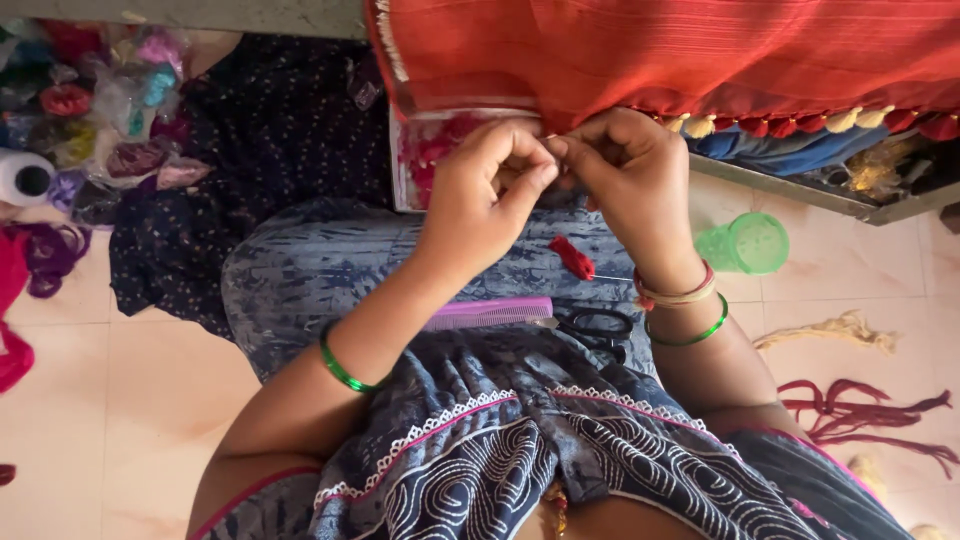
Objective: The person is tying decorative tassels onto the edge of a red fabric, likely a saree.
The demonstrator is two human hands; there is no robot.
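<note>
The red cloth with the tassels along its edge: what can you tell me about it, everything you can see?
The red cloth is a thin, finely ribbed orange-red fabric hanging across the top of the view. Its lower edge carries a row of small tassels, alternating cream and dark red, running to the right. The left edge shows a pale fringe-like border. Both hands, the left hand and the right hand, pinch together at its lower edge, where the tassel row begins. Behind it lies blue cloth.

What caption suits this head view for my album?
Both hands pinch the red cloth's tasselled edge; purple comb and scissors lie on the lap.
</note>
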